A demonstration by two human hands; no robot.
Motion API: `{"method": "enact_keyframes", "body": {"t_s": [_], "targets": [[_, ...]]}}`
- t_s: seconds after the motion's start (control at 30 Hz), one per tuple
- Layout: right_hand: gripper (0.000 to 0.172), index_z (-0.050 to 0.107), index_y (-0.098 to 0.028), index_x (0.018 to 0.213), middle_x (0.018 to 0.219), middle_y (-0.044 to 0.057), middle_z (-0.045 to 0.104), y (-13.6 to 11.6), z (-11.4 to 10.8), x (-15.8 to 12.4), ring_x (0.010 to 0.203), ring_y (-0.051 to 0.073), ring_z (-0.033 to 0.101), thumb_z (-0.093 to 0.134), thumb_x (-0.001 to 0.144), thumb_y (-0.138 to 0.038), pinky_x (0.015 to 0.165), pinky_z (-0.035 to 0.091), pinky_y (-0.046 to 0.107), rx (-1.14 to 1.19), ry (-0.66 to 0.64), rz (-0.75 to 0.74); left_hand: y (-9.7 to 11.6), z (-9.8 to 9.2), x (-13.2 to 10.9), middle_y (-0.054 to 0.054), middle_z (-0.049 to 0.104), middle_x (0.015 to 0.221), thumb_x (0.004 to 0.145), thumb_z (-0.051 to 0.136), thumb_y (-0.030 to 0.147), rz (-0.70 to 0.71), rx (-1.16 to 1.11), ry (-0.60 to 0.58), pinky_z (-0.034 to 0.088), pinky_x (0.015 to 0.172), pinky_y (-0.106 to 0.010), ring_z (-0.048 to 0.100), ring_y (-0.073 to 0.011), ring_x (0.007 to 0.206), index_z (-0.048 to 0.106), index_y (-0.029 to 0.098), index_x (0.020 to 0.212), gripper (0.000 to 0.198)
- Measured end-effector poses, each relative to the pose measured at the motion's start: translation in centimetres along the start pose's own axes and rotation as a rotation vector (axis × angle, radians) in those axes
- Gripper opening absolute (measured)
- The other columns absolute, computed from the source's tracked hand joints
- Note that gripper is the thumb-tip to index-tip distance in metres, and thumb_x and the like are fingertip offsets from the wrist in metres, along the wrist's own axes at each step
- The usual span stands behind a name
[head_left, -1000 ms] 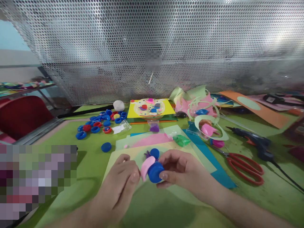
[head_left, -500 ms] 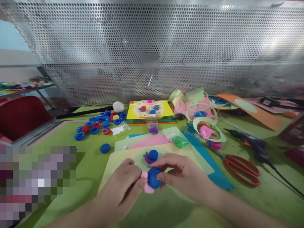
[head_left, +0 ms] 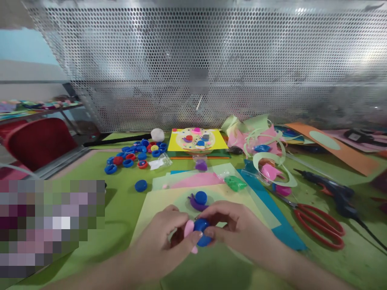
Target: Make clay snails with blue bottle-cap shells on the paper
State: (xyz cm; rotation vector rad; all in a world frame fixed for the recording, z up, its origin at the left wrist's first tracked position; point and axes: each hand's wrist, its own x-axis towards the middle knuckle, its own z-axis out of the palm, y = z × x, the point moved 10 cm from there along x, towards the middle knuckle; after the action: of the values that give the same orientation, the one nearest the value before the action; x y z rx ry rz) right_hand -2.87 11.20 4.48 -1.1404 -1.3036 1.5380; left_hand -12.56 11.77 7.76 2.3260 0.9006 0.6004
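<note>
My left hand (head_left: 171,237) pinches a strip of soft pink clay (head_left: 189,228), with its thumb reaching onto a blue bottle cap (head_left: 203,231). On the other side, my right hand (head_left: 231,225) grips the cap between thumb and fingers. The pink clay lies against the cap's left side; part of it is covered by my left thumb. Just beyond my fingers, a small snail figure with a purple clay body (head_left: 197,202) and a blue cap shell (head_left: 201,197) rests on a pale yellow sheet (head_left: 151,209).
Blue and red caps (head_left: 127,163) are heaped at the left back; one blue cap (head_left: 140,185) lies nearer. Red-handled scissors (head_left: 320,225) and a glue gun (head_left: 329,189) are on the right. Bagged green clay (head_left: 236,183) sits on the sheets. A yellow card with snails (head_left: 172,141) stands behind.
My left thumb has moved across the pink clay onto the blue cap, and the clay now sits more upright against it. The whole view has shifted slightly, moving the table things rightward.
</note>
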Motion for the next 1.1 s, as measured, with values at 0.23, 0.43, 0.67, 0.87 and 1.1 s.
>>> {"method": "enact_keyframes", "body": {"t_s": [0.23,0.43,0.67,0.87,1.1], "targets": [[0.022,0.067,-0.018,0.092,0.081,0.001,0.064,1.8,-0.4,-0.2,0.059,0.010,0.059,0.068,0.074,-0.029,0.051,0.052,0.021,-0.176,-0.034,0.169,-5.8,-5.6,2.1,-0.002,0.064,0.075,0.087,0.039,0.054,-0.261,0.154,0.164,0.044,0.059,-0.029,0.059,-0.0196,0.068,0.052,0.022,0.077,0.035],[0.016,0.071,-0.020,0.086,0.079,0.003,0.067,0.8,0.3,-0.3,0.068,0.014,0.057,0.063,0.078,-0.030,0.059,0.043,0.024,-0.664,-0.100,0.048,-10.0,-6.9,2.5,-0.009,0.071,0.090,0.082,0.052,0.037,-0.397,0.308,0.130,0.045,0.066,-0.035,0.066,-0.0286,0.082,0.054,0.018,0.112,0.035],[0.020,0.066,-0.022,0.100,0.096,0.002,0.065,-0.6,-0.7,-0.2,0.069,0.013,0.056,0.054,0.086,-0.028,0.061,0.042,0.025,-0.853,-0.009,-0.088,-9.3,-6.6,2.7,-0.004,0.072,0.089,0.082,0.049,0.022,-0.365,0.382,0.162,0.047,0.064,-0.031,0.068,-0.0230,0.075,0.056,0.021,0.113,0.032],[0.031,0.060,-0.022,0.114,0.103,0.005,0.064,-1.5,-1.7,0.4,0.074,0.015,0.057,0.055,0.084,-0.027,0.067,0.046,0.028,-0.778,0.103,-0.164,-4.4,-6.4,2.6,0.001,0.073,0.087,0.086,0.052,0.023,-0.060,0.332,0.243,0.052,0.072,-0.030,0.068,-0.0181,0.079,0.054,0.024,0.110,0.024],[0.013,0.066,-0.019,0.087,0.079,0.002,0.067,-2.8,0.2,-0.1,0.065,0.013,0.054,0.054,0.085,-0.024,0.057,0.040,0.022,-0.667,0.060,-0.315,2.9,-2.2,-0.5,-0.001,0.072,0.087,0.091,0.052,0.024,0.468,0.278,0.248,0.053,0.081,-0.031,0.068,-0.0173,0.088,0.053,0.023,0.106,0.015]]}}
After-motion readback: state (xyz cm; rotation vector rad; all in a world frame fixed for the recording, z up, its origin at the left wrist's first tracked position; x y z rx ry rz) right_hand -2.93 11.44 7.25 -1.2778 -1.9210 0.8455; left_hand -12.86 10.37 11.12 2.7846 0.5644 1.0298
